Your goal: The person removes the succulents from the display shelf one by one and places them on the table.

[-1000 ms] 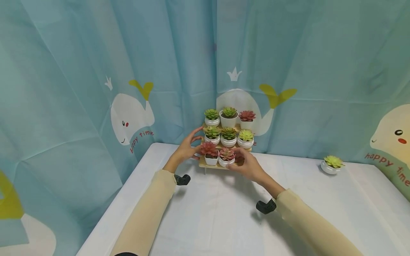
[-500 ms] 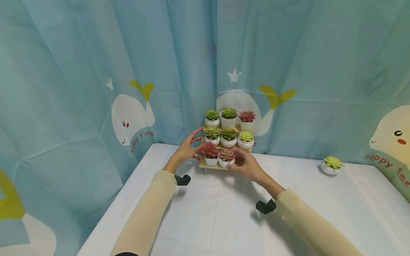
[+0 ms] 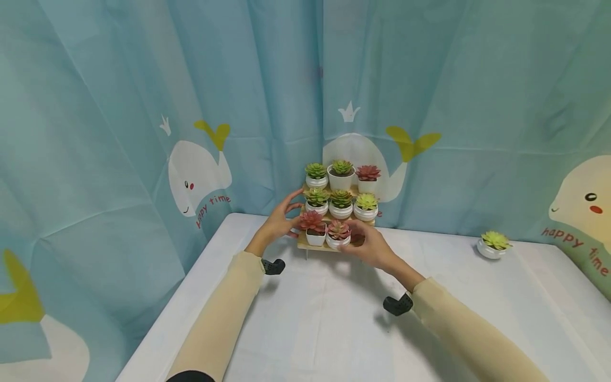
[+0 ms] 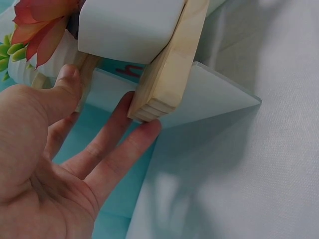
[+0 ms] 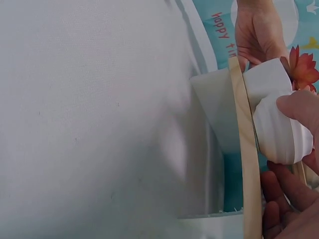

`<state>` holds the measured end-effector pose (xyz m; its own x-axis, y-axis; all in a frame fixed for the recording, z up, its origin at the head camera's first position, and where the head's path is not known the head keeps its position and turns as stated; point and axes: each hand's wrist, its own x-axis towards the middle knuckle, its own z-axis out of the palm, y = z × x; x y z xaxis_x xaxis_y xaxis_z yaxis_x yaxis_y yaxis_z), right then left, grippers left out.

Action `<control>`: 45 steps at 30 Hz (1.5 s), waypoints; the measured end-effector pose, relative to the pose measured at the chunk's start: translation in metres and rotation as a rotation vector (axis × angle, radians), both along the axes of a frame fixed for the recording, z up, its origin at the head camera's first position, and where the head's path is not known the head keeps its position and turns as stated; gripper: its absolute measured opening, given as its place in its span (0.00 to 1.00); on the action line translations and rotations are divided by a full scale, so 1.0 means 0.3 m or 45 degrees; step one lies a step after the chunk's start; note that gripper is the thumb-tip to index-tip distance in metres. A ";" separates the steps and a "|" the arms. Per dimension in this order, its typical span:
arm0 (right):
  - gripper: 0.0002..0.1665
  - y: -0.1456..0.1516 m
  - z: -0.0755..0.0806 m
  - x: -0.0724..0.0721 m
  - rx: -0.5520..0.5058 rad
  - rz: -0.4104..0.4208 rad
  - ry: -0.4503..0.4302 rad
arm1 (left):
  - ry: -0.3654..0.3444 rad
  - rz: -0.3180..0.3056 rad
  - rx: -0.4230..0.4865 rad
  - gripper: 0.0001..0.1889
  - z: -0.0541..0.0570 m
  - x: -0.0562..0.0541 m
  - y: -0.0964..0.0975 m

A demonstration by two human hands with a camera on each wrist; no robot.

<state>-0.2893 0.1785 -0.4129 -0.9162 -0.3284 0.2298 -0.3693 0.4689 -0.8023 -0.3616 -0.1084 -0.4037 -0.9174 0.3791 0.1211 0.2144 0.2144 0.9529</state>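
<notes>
The head view shows a pink succulent in a ribbed white pot [image 3: 338,242] at the near tier of a wooden stand [image 3: 303,244], just right of a square-potted red succulent [image 3: 315,240]. The pot is pinched, thumb against its near side, by the right hand [image 3: 374,248]; the stand's left end is touched by the spread, fairly straight fingers of the left hand [image 3: 277,223]. For good seating, the pot is probably best kept upright, pressed lightly and released only once its base is flat, with the stand steadied.
</notes>
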 end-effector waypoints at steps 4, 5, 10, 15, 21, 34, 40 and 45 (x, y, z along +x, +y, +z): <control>0.37 0.010 0.019 0.003 0.024 0.006 -0.002 | 0.002 0.005 -0.005 0.41 -0.002 -0.004 0.002; 0.37 0.012 0.025 0.005 0.027 0.008 -0.005 | 0.001 0.003 -0.005 0.41 -0.002 -0.006 0.002; 0.38 0.026 0.055 0.018 0.063 0.033 -0.017 | -0.013 0.002 0.001 0.41 -0.006 -0.010 0.003; 0.40 0.039 0.104 0.037 0.075 0.054 0.008 | -0.024 0.000 0.009 0.41 -0.005 -0.009 0.004; 0.41 0.055 0.159 0.053 0.036 0.079 0.077 | -0.017 0.002 0.009 0.40 0.003 -0.008 0.005; 0.38 0.090 0.172 0.076 0.036 0.071 0.097 | -0.013 0.007 0.002 0.40 0.006 0.003 0.000; 0.40 0.144 0.174 0.090 0.075 0.017 0.108 | -0.005 0.006 -0.002 0.41 0.003 0.001 -0.001; 0.39 0.211 0.171 0.105 0.101 -0.055 0.090 | -0.016 -0.002 0.009 0.41 0.005 0.001 0.001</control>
